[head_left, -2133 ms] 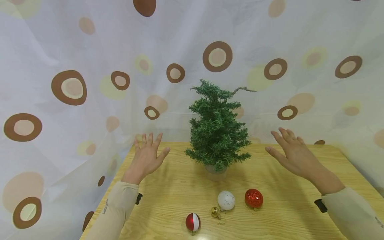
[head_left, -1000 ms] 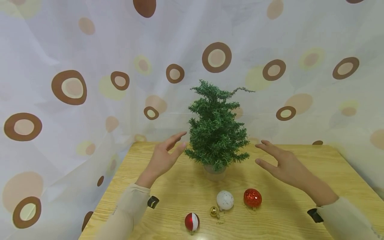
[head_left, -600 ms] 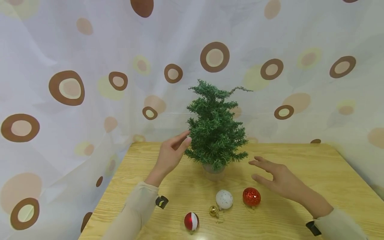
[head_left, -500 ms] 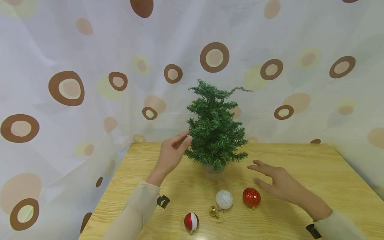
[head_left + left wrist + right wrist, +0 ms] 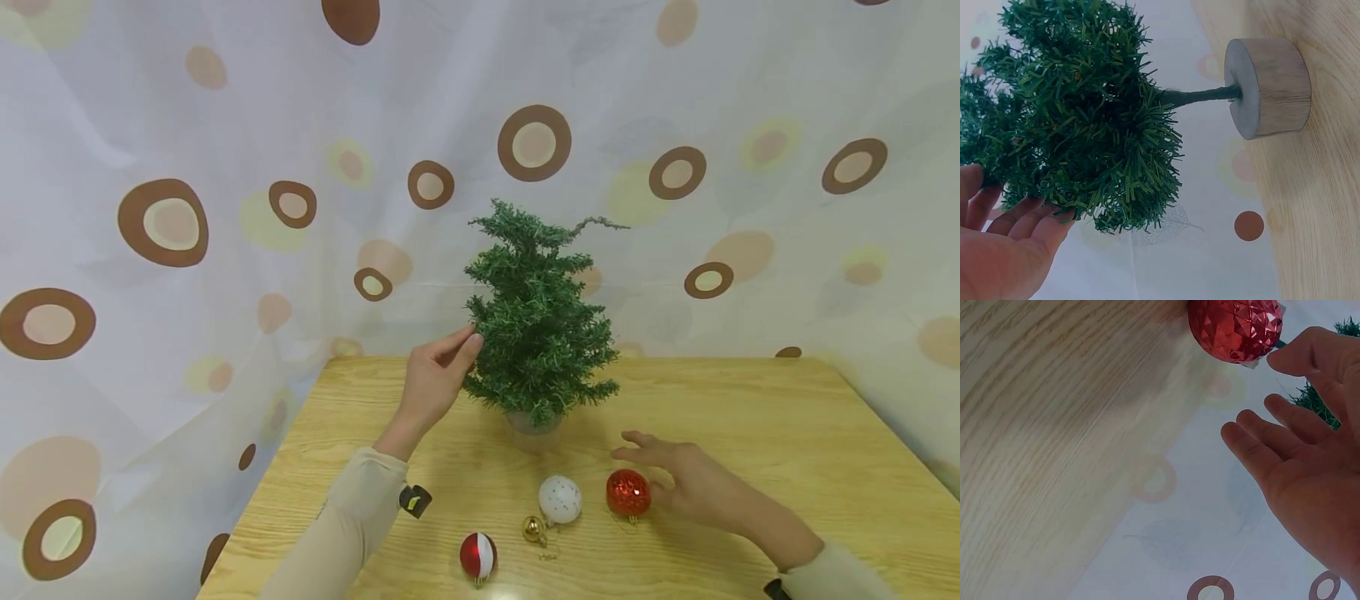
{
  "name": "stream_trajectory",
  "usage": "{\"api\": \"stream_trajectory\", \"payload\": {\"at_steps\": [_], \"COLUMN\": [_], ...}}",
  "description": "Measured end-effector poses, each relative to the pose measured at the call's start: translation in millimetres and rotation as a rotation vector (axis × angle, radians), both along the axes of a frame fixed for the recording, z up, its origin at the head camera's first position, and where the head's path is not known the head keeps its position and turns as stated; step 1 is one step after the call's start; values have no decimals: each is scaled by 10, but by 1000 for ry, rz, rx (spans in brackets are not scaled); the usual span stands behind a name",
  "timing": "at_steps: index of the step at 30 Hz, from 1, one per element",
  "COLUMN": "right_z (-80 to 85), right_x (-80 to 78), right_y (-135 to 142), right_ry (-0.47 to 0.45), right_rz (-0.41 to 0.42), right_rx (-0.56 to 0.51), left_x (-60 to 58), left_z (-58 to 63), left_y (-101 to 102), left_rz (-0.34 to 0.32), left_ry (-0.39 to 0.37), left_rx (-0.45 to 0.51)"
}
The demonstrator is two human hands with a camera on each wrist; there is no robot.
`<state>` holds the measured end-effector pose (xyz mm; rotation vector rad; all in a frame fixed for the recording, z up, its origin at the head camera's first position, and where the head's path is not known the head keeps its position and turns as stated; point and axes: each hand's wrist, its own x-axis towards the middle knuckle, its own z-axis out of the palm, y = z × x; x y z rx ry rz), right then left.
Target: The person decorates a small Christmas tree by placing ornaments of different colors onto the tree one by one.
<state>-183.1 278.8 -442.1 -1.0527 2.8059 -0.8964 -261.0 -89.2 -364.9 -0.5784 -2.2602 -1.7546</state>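
A small artificial Christmas tree [image 5: 536, 325] stands at the middle of the table. My left hand [image 5: 435, 379] is at its left side, thumb and index finger pinching the tip of a branch. In the left wrist view the other fingers [image 5: 1054, 228] curve loosely under the foliage. My right hand [image 5: 693, 483] is just right of a red glittery bauble [image 5: 628, 493], fingers spread and relaxed, holding nothing. The right wrist view shows the faceted red bauble [image 5: 1235, 331] near the thumb, apart from it.
A white speckled bauble [image 5: 560, 500], a small gold bauble [image 5: 533, 528] and a red-and-white bauble [image 5: 477, 556] lie in front of the tree. The wooden table [image 5: 720, 400] ends at a patterned curtain [image 5: 600, 83] behind. The tree has a round wooden base [image 5: 1279, 87].
My left hand has moved right to the tree, and its thumb and index finger have closed in at a branch. My right hand has come down and left beside the red bauble.
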Motion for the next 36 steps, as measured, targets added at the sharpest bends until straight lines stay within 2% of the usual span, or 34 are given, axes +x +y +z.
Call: {"api": "stream_trajectory", "payload": {"at_steps": [9,14,19,29,36], "right_z": [-57,-85,-111,-185,-128], "right_x": [15,18,23,45,51], "right_y": [-42,-49,-69,-93,-92], "right_ry": [43,-25,-40,-120,-62], "right_rz": [1,-5,-3,-11,-53], "right_rx": [74,83,104,44,52], "left_x": [-7,9,13,-3,-12], "left_z": [-6,8,23,-12,-23], "left_y": [6,5,11,14,19], "left_rz": [2,4,7,7,7], "left_ry": [-15,-32,-34,7,19], "left_rx": [11,18,21,10,25]}}
